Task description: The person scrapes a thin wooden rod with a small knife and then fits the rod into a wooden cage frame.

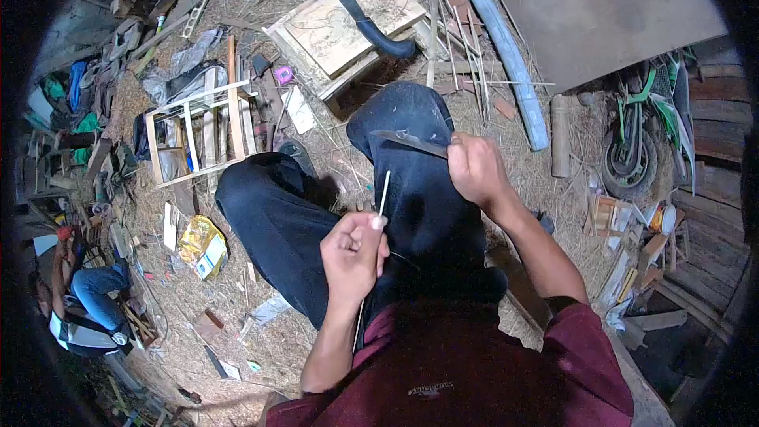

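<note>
My left hand (354,257) is closed around a thin pale wooden stick (386,192), pinched between thumb and fingers. The stick's upper end points up over my dark trousers, and a lower length shows below the hand. In my right hand (477,170) is a knife (411,142), gripped by its handle, which the fist hides. Its blade points left across my raised knee, above the stick's tip and apart from it. Whether the blade touches the knee I cannot tell.
Ahead stands a low wooden table (340,28) with a dark curved-handled machete (364,20) on it. A wooden frame (202,130) and a yellow bag (203,245) lie left. A grey-blue pole (502,55) and a motorbike (636,134) are right. Another person (87,292) sits far left.
</note>
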A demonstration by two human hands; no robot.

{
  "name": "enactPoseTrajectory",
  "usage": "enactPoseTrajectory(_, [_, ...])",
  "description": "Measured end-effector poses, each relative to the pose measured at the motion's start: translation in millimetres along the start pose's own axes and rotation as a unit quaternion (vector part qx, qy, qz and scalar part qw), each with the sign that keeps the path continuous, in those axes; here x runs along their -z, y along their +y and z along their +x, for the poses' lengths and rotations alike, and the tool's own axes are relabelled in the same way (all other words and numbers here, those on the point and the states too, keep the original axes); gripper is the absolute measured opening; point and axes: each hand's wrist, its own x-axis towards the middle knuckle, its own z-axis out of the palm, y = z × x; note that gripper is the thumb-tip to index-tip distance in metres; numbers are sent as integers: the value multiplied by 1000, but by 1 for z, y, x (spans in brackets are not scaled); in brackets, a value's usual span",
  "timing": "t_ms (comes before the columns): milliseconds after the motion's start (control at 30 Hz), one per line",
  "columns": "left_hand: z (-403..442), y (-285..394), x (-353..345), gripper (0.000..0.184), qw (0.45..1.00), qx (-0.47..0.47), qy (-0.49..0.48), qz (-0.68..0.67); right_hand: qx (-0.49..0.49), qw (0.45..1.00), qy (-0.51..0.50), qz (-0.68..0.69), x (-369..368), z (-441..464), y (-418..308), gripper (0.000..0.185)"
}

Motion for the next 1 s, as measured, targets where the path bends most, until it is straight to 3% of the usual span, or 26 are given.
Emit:
enactPoseTrajectory(100, [19,9,-13,17,998,-28,-52,-33,18,999,-19,22,6,-6,-7,32])
enactPoseTrajectory(233, [45,16,-27,16,995,-22,-94,25,33,998,-50,-35,7,-12,-21,32])
enactPoseTrajectory(400, [49,15,-30,18,995,-36,-95,19,1,997,-57,-51,6,-8,-22,34])
enactPoseTrajectory(700, [33,1,-20,24,997,3,-67,-33,25,999,-9,-40,-2,-9,-17,33])
enactPoseTrajectory(867, [2,-15,-8,19,997,37,-67,-30,-21,999,22,-43,-1,0,-9,34])
enactPoseTrajectory(1000, [21,-4,-22,16,997,-33,-61,-21,19,999,-20,-20,5,-5,-10,33])
